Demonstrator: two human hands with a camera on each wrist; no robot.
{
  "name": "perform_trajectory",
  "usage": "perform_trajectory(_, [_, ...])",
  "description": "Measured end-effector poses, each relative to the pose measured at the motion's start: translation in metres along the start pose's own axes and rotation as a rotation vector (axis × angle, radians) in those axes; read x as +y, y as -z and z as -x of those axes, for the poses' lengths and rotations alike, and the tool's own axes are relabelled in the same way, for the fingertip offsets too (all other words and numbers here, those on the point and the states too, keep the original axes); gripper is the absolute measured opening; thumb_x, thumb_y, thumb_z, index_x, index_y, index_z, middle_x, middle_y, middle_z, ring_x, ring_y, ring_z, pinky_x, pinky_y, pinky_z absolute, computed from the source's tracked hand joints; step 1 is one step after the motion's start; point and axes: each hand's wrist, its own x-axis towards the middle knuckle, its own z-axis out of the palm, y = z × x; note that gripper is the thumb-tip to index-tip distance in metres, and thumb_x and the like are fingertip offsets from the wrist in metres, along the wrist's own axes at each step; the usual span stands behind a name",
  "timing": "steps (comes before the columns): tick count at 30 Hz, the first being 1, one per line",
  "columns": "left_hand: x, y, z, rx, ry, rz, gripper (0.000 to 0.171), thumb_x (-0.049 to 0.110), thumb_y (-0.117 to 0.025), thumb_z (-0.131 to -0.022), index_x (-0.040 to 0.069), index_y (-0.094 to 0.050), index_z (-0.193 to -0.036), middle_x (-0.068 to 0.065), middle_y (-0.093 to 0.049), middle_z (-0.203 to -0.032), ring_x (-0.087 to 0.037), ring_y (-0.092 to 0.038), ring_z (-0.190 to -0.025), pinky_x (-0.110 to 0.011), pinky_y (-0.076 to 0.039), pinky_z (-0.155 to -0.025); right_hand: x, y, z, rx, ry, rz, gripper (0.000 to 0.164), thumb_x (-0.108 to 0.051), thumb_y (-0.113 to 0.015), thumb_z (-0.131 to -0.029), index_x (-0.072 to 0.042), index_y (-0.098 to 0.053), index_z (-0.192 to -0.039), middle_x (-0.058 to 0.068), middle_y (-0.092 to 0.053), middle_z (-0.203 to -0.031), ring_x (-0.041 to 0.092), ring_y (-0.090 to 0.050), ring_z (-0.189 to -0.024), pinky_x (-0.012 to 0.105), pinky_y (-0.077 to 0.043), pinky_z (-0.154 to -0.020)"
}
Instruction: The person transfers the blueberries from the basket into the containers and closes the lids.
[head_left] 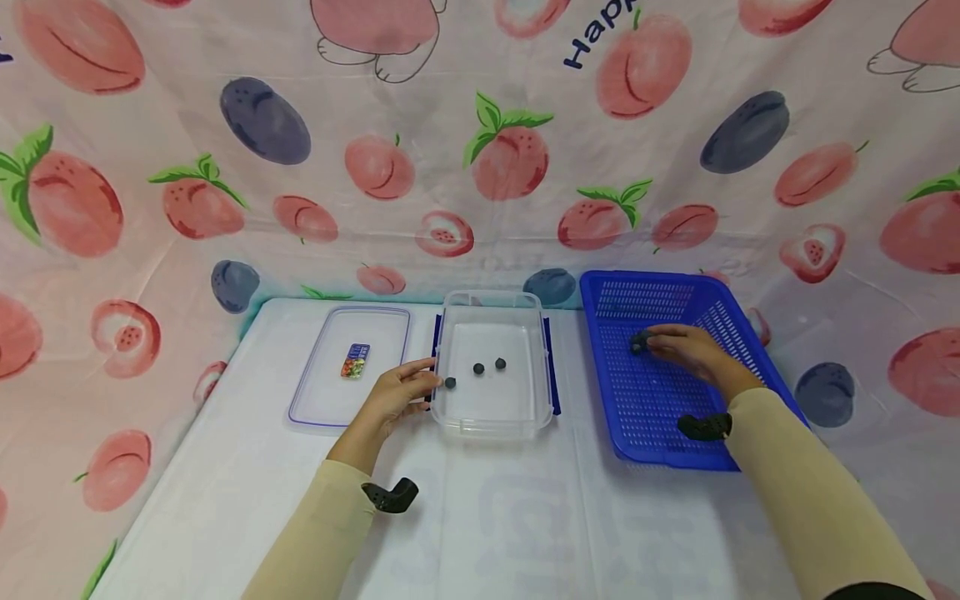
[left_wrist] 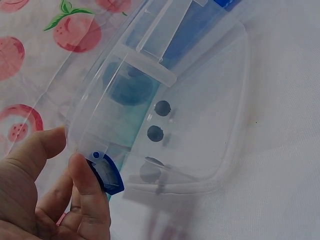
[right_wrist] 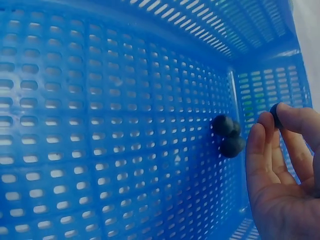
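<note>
My right hand (head_left: pixel 693 354) is over the blue plastic basket (head_left: pixel 633 429), pinching a blueberry (right_wrist: pixel 275 116) between thumb and fingertips. Several more dark blueberries (right_wrist: pixel 231 147) lie together on the basket's mesh floor, beside that hand in the right wrist view. At the left side of the clear plastic box (head_left: pixel 495 408), my left hand (head_left: pixel 393 396) grips its edge with thumb and fingers near the dark blue latch (left_wrist: pixel 107 175). Inside the box sit three blueberries (head_left: pixel 478 368), spaced apart; one lies close to the left wall by my fingers.
A clear lid (head_left: pixel 318 400) with a blue rim and a fruit-printed label (head_left: pixel 356 361) lies flat left of the box. White cloth (head_left: pixel 525 517) covers the table. A fruit-patterned curtain (head_left: pixel 450 100) hangs behind. The basket's raised walls surround the right hand's area.
</note>
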Motion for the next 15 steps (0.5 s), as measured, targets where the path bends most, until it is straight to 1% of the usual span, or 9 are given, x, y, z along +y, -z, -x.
perform_trajectory(2, [0.0, 0.0, 0.0, -0.002, -0.002, 0.0, 0.048, 0.011, -0.069, -0.092, 0.009, -0.057, -0.138, 0.003, -0.065, -0.101, -0.012, -0.063, -0.088, -0.021, -0.055, -0.065, -0.003, -0.002, -0.001, -0.007, -0.01, 0.001, 0.06, -0.024, -0.058, -0.101, 0.007, -0.036, -0.147, 0.008, -0.056, -0.132, 0.007, -0.062, -0.111, 0.042, -0.042, -0.108])
perform_trajectory(4, [0.0, 0.001, 0.0, -0.002, -0.002, -0.002, 0.048, 0.012, -0.069, -0.092, 0.009, -0.057, -0.138, 0.002, -0.065, -0.101, -0.012, -0.063, -0.088, -0.021, -0.055, -0.065, -0.007, -0.006, 0.0, -0.021, -0.005, 0.024, 0.061, -0.026, -0.056, -0.101, 0.006, -0.033, -0.148, 0.013, -0.05, -0.138, 0.004, -0.061, -0.111, 0.045, -0.038, -0.111])
perform_trajectory(6, [-0.001, 0.001, 0.0, -0.003, -0.004, -0.004, 0.048, 0.013, -0.069, -0.092, 0.009, -0.057, -0.138, 0.002, -0.066, -0.101, -0.011, -0.063, -0.087, -0.021, -0.055, -0.065, -0.01, -0.009, 0.001, -0.034, 0.005, 0.03, 0.062, -0.027, -0.056, -0.102, 0.007, -0.033, -0.148, 0.015, -0.049, -0.139, 0.004, -0.061, -0.11, 0.046, -0.038, -0.112])
perform_trajectory(8, [-0.001, 0.001, -0.001, -0.002, -0.002, -0.004, 0.048, 0.013, -0.07, -0.091, 0.01, -0.058, -0.138, 0.001, -0.066, -0.102, -0.011, -0.063, -0.087, -0.021, -0.055, -0.065, -0.014, -0.011, 0.002, -0.047, 0.03, 0.024, 0.061, -0.025, -0.057, -0.101, 0.009, -0.034, -0.147, 0.008, -0.056, -0.13, 0.002, -0.062, -0.105, 0.044, -0.041, -0.11])
perform_trajectory(10, [-0.001, 0.001, -0.001, -0.001, -0.001, -0.003, 0.048, 0.013, -0.07, -0.091, 0.01, -0.058, -0.137, 0.002, -0.066, -0.102, -0.011, -0.063, -0.086, -0.021, -0.055, -0.066, -0.019, -0.015, 0.005, -0.063, 0.053, 0.001, 0.06, -0.024, -0.058, -0.101, 0.01, -0.035, -0.145, -0.001, -0.062, -0.12, 0.004, -0.064, -0.104, 0.039, -0.045, -0.107])
perform_trajectory(12, [-0.002, 0.001, -0.002, -0.001, 0.0, -0.004, 0.048, 0.014, -0.07, -0.091, 0.01, -0.058, -0.137, 0.002, -0.066, -0.101, -0.011, -0.063, -0.087, -0.021, -0.055, -0.065, -0.023, -0.019, 0.007, -0.082, 0.075, -0.023, 0.058, -0.021, -0.058, -0.101, 0.012, -0.036, -0.144, -0.007, -0.065, -0.112, 0.004, -0.065, -0.103, 0.034, -0.049, -0.102])
perform_trajectory(15, [-0.002, 0.0, -0.001, -0.001, 0.002, -0.004, 0.049, 0.014, -0.071, -0.091, 0.011, -0.058, -0.138, 0.002, -0.067, -0.102, -0.013, -0.063, -0.089, -0.021, -0.055, -0.066, -0.03, -0.025, 0.01, -0.11, 0.103, -0.034, 0.056, -0.017, -0.057, -0.101, 0.014, -0.036, -0.142, -0.011, -0.065, -0.105, 0.004, -0.065, -0.101, 0.031, -0.052, -0.098])
